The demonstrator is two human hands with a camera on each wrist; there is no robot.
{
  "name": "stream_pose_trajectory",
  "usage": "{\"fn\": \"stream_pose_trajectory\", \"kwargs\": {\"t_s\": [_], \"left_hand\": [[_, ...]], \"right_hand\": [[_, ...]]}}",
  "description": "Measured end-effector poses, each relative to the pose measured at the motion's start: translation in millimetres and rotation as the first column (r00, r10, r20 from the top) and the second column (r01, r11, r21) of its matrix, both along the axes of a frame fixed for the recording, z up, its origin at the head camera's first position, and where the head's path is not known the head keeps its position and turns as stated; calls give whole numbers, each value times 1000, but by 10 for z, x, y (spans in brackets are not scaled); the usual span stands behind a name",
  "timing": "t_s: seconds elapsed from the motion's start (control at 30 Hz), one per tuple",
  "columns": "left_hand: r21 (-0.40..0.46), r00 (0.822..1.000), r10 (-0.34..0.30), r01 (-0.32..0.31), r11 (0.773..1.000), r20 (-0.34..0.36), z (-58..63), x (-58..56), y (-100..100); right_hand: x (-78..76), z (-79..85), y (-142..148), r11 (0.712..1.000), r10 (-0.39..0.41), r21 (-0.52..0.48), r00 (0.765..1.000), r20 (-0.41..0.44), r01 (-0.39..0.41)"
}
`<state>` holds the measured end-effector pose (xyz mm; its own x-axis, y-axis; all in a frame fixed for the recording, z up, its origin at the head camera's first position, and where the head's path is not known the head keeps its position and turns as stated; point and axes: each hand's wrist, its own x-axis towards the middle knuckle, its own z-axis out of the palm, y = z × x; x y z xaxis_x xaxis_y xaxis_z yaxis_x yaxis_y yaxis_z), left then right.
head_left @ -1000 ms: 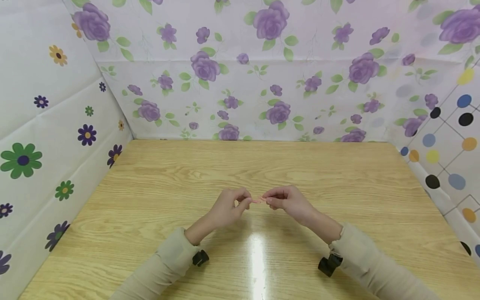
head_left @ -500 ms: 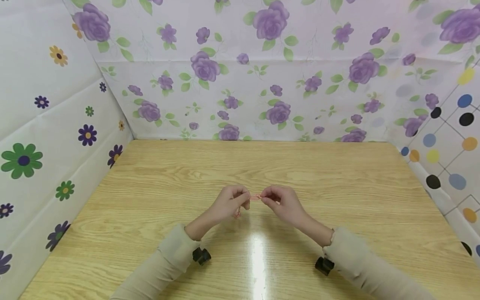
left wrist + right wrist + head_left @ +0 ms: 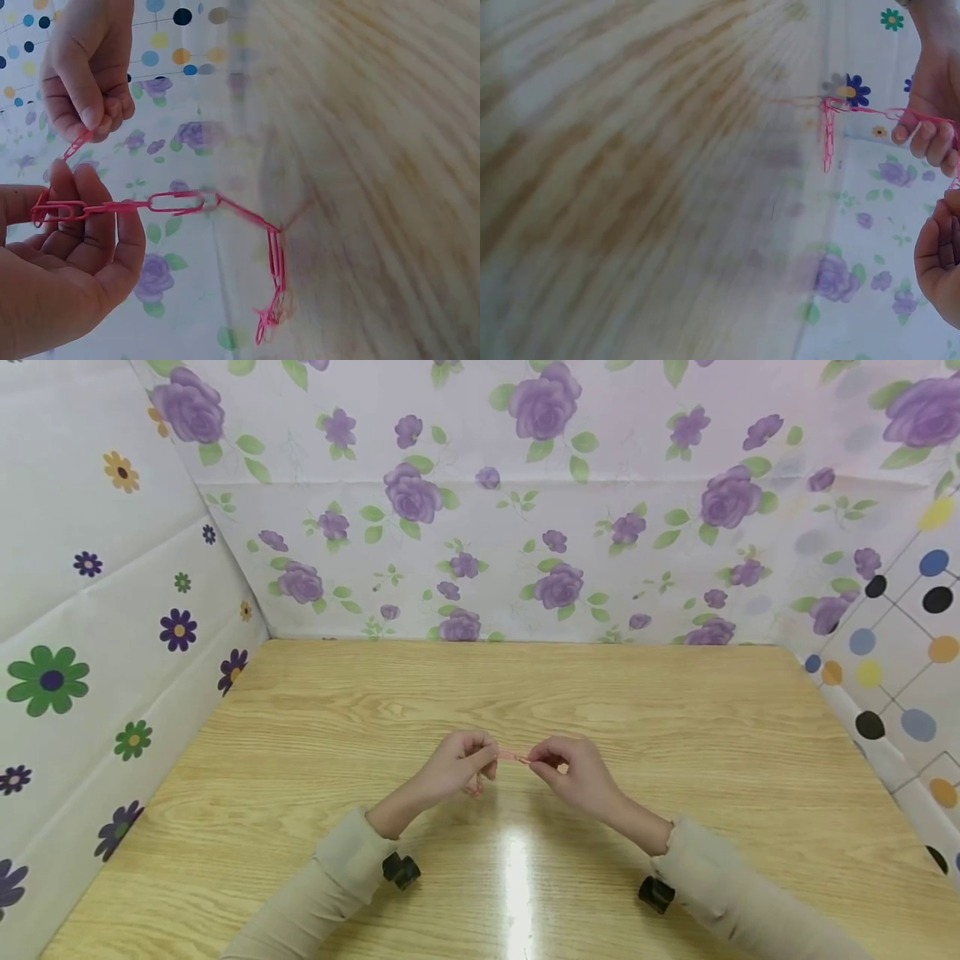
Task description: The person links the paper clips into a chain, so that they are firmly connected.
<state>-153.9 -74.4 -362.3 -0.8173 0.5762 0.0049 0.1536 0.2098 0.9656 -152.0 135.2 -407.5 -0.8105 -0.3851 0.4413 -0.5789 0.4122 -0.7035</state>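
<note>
A chain of pink paper clips (image 3: 247, 213) drapes across the fingers of my left hand (image 3: 453, 768). Its far part trails down to the wooden tabletop, where several clips bunch together. Thumb and fingers of that hand grip the chain near one end. Opposite, my right hand (image 3: 585, 777) pinches a paper clip (image 3: 77, 144) between thumb and forefinger. A short pink stretch (image 3: 513, 757) spans the gap between both hands in the head view. In the right wrist view the hanging chain (image 3: 827, 135) shows beyond the fingertips, while the pinched clip is mostly hidden.
The wooden table (image 3: 360, 693) spreads under both hands, with a bright light reflection near the front. Flower-patterned cloth (image 3: 480, 560) hangs along the back, and more printed cloth (image 3: 862, 710) closes the sides. Black wrist cameras (image 3: 401, 870) sit below the sleeves.
The hands first held separate-looking pink pieces close together; now a pink stretch spans between them. The right hand has shifted slightly right since half a second ago, and chain hangs below the left hand.
</note>
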Motion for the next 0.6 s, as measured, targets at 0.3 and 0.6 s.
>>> {"fn": "stream_pose_trajectory", "kwargs": {"t_s": [0.3, 0.6], "left_hand": [[-19, 991, -106, 108, 994, 86, -179, -69, 4], [-133, 973, -172, 152, 979, -155, -328, -91, 97]], "right_hand": [[-29, 66, 152, 995, 77, -75, 992, 99, -69], [-2, 176, 110, 994, 97, -65, 976, 194, -86]]}}
